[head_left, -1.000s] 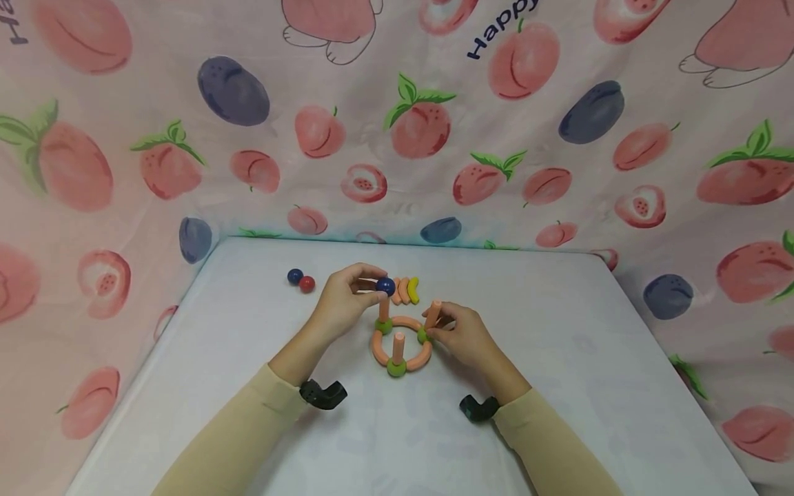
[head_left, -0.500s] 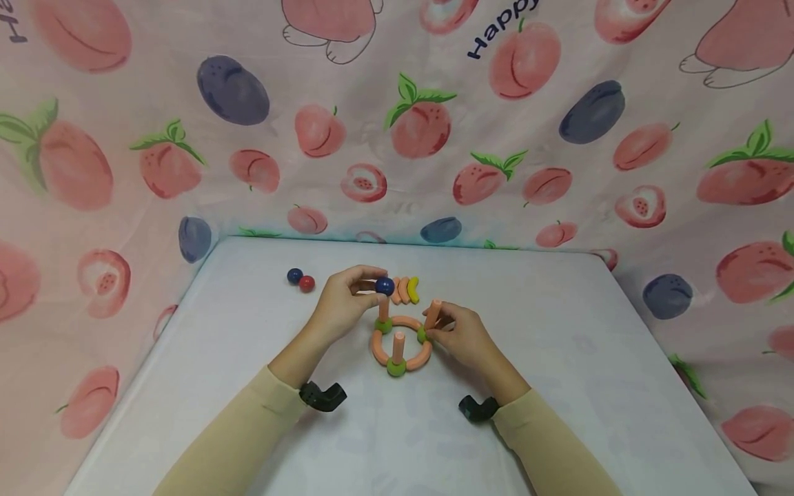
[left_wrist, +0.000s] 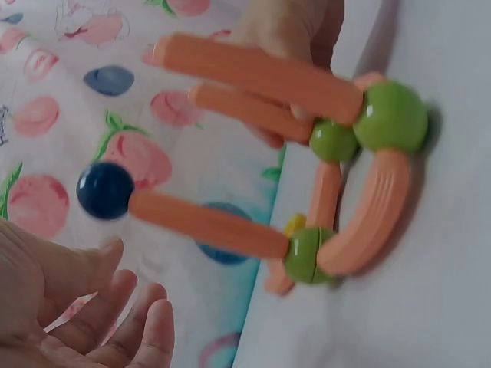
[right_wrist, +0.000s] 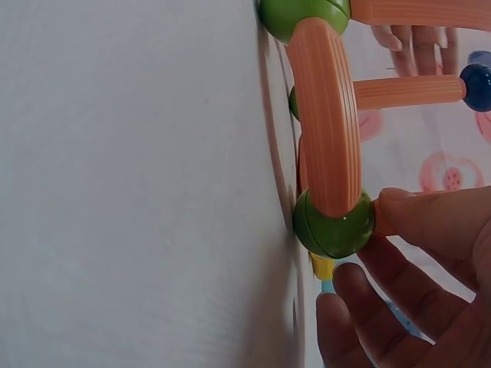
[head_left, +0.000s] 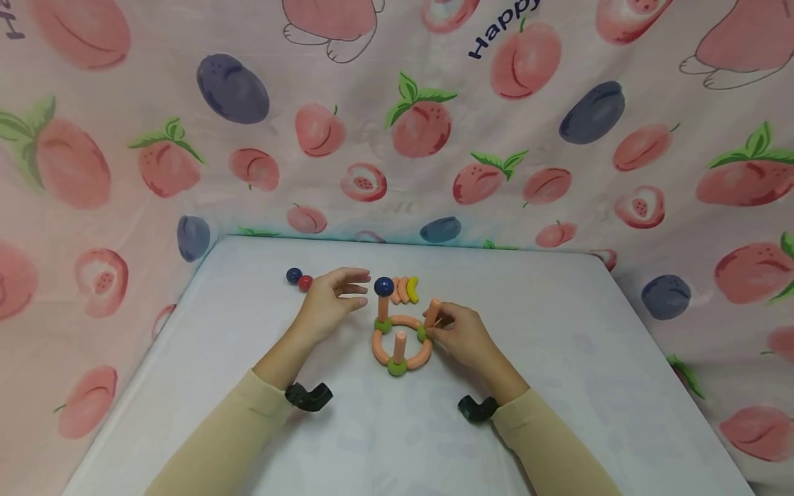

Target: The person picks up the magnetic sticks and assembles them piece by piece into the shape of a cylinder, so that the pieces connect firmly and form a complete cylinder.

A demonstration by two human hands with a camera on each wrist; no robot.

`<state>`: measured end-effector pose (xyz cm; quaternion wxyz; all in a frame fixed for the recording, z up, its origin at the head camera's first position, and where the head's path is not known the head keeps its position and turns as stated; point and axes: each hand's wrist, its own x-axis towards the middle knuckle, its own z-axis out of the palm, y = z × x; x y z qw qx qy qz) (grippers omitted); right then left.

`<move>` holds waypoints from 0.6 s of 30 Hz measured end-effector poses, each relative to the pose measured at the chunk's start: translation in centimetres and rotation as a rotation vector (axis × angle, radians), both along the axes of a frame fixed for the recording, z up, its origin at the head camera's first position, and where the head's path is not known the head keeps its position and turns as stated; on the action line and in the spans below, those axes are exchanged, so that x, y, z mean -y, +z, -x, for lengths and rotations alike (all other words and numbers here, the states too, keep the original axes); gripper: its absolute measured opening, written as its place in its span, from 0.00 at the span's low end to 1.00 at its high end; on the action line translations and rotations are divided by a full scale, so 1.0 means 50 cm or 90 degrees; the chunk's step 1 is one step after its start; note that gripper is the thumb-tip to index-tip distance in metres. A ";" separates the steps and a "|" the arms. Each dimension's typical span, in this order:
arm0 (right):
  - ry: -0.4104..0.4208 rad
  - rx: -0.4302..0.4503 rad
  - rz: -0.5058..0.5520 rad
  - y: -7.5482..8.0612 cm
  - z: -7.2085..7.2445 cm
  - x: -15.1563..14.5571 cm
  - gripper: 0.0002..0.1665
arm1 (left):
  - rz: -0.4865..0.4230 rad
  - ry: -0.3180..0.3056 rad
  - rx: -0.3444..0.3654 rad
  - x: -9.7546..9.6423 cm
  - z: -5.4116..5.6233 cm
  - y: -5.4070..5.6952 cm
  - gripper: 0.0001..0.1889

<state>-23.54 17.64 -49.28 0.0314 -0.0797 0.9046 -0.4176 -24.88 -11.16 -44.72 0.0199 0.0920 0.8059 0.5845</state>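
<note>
A ring of curved orange rods joined by green balls lies on the table, with three straight orange rods standing up from the balls. On top of the far-left rod sits a dark blue ball. Just left of that ball is my left hand, fingers spread and apart from it, holding nothing; the left wrist view shows the gap beside the blue ball. My right hand pinches the right-hand upright rod near its green ball.
Behind the ring lie two curved orange pieces and a curved yellow piece. A second dark blue ball and a red ball rest at the back left. A fruit-print cloth hangs behind the white table.
My left hand has let go of the dark blue ball and drawn back to the left; the ball stays on the rod. My right hand keeps its hold in the same place.
</note>
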 end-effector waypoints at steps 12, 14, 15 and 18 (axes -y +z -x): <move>0.012 0.004 -0.011 0.000 0.015 0.008 0.11 | 0.088 0.130 -0.035 0.113 0.038 -0.033 0.21; 0.012 0.009 -0.012 0.001 0.017 0.011 0.10 | 0.107 0.153 -0.037 0.129 0.046 -0.040 0.20; 0.013 0.011 -0.012 0.002 0.018 0.012 0.10 | 0.113 0.162 -0.035 0.136 0.049 -0.044 0.20; 0.017 0.016 -0.012 0.006 0.021 0.016 0.10 | 0.126 0.181 -0.024 0.154 0.058 -0.054 0.20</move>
